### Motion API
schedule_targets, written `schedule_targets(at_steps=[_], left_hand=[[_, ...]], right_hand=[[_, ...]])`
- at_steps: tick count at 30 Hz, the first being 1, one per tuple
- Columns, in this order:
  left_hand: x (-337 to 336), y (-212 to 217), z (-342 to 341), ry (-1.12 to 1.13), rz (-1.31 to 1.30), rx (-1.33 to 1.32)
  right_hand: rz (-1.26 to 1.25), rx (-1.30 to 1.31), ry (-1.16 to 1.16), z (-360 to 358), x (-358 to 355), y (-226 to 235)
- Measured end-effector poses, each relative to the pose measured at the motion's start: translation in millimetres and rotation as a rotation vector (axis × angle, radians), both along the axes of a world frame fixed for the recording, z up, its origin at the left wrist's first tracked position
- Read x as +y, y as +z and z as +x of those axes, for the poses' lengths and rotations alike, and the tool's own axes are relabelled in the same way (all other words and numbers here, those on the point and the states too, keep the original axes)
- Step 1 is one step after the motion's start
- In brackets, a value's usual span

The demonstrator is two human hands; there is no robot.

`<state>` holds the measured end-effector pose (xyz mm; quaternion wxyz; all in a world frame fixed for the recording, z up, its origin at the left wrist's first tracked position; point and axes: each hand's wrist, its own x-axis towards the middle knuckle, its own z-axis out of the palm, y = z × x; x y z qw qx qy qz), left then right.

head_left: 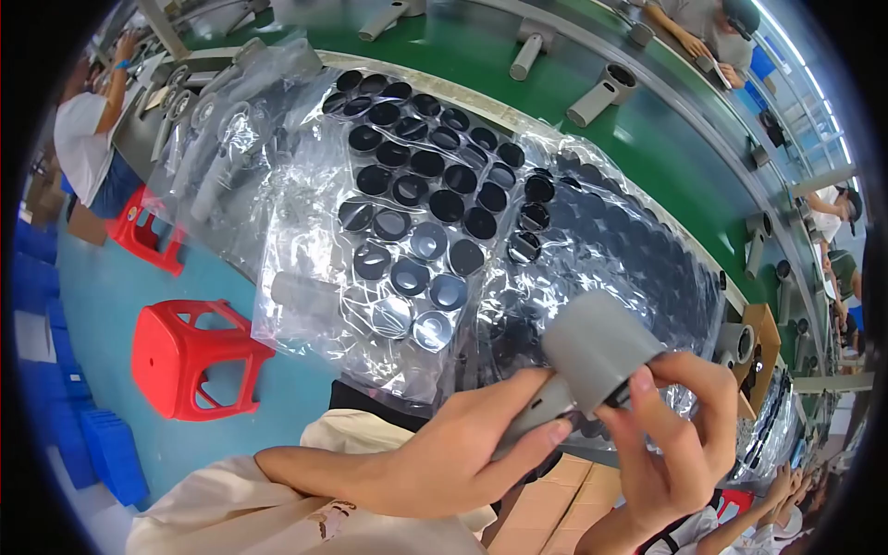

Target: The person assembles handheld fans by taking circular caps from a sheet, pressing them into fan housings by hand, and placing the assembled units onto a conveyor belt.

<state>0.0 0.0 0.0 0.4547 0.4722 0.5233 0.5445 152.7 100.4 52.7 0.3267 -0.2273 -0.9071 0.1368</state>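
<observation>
A grey hair dryer housing [599, 347], a wide cylinder with a short handle, is held up in front of me above the bagged parts. My left hand [462, 444] is closed around its handle, thumb along the near side. At the cylinder's right-hand end, my right hand [680, 435] has its fingers curled against the rim. A dark piece [618, 396] shows by those fingertips; how it sits in the opening is hidden. Behind the housing, rows of round black caps [427, 165] lie under clear plastic.
A second clear bag of dark parts [620, 231] lies to the right, near an open carton [760, 356]. Beyond runs a green conveyor belt [462, 51] bearing more grey housings [601, 95]. Red stools [171, 361] and blue bins [116, 444] stand left. Other people work around the line.
</observation>
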Motion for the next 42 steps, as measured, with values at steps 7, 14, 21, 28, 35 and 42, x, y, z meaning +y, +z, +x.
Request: schedule_targets(at_steps=[7,14,21,28,35,42], left_hand=[[1,11,1,-0.120,-0.034,-0.145],[2,19,1,-0.148,-0.083,-0.256],[1,15,10,-0.028,0.096,-0.072],[-3,12,14,0.034,0.164,-0.014],[-3,12,15,0.072,0.209,0.059],[-6,13,12,0.056,0.158,0.037]], right_hand=[[0.052,0.001,-0.106,10,-12,6],[0.039,0.205,0.041,29,9,-10],[0.085,0.571,0.049,16,4,-41],[0.114,0.602,0.047,19,1,-44],[0.165,0.527,0.029,20,-1,-41],[0.082,0.411,-0.085,22,-14,-37]])
